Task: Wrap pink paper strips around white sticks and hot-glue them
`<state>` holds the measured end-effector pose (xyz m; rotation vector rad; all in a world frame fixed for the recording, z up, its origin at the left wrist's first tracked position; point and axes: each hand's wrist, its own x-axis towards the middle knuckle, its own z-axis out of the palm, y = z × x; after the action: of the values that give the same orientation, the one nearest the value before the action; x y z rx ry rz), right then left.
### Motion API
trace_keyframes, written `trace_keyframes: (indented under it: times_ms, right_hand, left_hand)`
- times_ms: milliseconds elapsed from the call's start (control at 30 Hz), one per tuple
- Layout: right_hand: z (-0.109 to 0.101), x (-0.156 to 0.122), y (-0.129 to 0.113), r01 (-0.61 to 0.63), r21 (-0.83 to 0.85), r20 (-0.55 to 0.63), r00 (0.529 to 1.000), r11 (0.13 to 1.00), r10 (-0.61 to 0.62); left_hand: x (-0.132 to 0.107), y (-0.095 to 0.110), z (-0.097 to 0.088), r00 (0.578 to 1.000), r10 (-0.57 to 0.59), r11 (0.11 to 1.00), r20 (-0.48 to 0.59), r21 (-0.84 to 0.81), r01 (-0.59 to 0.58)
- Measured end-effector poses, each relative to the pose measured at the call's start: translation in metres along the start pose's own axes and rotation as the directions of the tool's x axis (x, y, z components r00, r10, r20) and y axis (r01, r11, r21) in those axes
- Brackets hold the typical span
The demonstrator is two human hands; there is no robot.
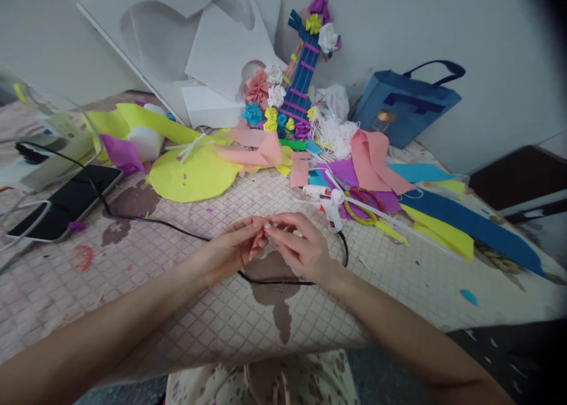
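My left hand (234,242) and my right hand (306,247) meet above the table, fingertips pinched together. Whatever lies between them is too small to name; a pinkish bit below the left fingers could be paper or a fingertip. Just beyond the right hand rests a white glue gun (332,213), its black cord (170,225) running under both wrists toward the left. Behind it are scissors (370,218) with yellow and red handles, partly covered by strips. A round yellow sheet (192,177) lies beyond the left hand.
Farther back stand a blue paper guitar (303,77) with paper flowers, white cut boards (230,54) and a blue bag (405,110). Pink sheet (370,160) and dark blue strip (473,225) lie to the right. A black-screened device (66,201) and power strip (57,160) occupy the left.
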<state>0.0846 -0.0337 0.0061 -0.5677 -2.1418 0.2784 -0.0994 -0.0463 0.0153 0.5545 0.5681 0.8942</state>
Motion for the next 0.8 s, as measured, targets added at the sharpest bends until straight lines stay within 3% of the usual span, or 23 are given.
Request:
trace_keyframes:
  times_ms: [100, 200, 333, 667, 733, 800]
  right_hand:
    - [-0.003, 0.003, -0.004, -0.062, 0.077, -0.048, 0.997, 0.995, 0.066]
    - [-0.004, 0.007, -0.011, -0.194, 0.192, -0.102, 0.971, 0.962, 0.216]
    - [-0.002, 0.009, -0.014, -0.319, 0.343, -0.063, 0.931, 0.884, 0.361]
    - [-0.001, 0.009, -0.008, -0.43, 0.486, 0.036, 0.88, 0.761, 0.474]
    - [0.0, 0.008, -0.007, -0.467, 0.543, 0.058, 0.85, 0.698, 0.524]
    - [0.003, 0.007, -0.006, -0.52, 0.627, 0.108, 0.796, 0.58, 0.596]
  left_hand:
    - [-0.001, 0.001, 0.002, 1.0, 0.014, 1.0, -0.018, 0.027, -0.014]
    - [-0.002, 0.001, 0.002, 1.0, 0.021, 0.999, -0.006, 0.043, -0.021]
    - [-0.002, 0.002, 0.003, 1.0, 0.018, 0.997, 0.019, 0.074, -0.02]
    - [-0.001, -0.004, -0.001, 1.0, 0.01, 0.975, 0.02, 0.223, -0.014]
    - [-0.001, -0.004, -0.001, 1.0, 0.01, 0.958, 0.014, 0.287, -0.014]
    - [-0.001, -0.005, -0.001, 1.0, 0.027, 0.934, 0.008, 0.355, -0.028]
